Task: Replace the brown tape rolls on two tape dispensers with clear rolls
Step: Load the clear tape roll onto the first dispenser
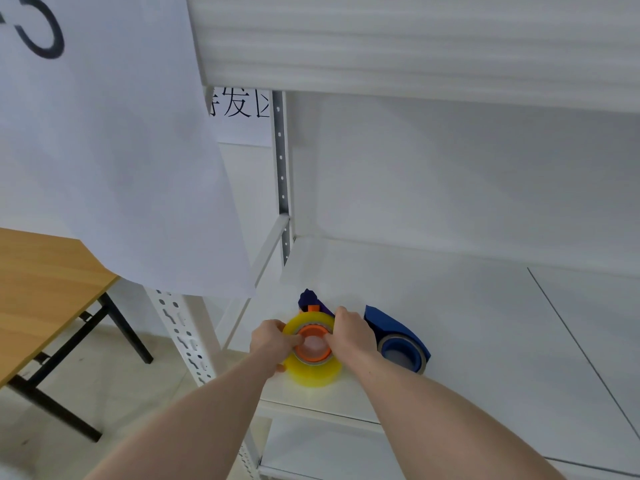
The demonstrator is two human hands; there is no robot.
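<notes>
A clear, yellowish tape roll (313, 372) sits around the orange hub (313, 332) of a blue tape dispenser (311, 301) on the white shelf (485, 323). My left hand (273, 342) grips the roll's left side, thumb on the hub rim. My right hand (351, 332) grips its right side, fingers at the hub. A second blue dispenser (393, 325) lies just right of my right hand, with a thin brownish-grey ring (403, 355) on its blue hub.
A white upper shelf (415, 46) overhangs the work area. A large paper sheet (114, 150) hangs at left over a perforated upright post (180, 337). A wooden table with black legs (41, 289) stands at far left. A lower shelf (329, 445) lies beneath.
</notes>
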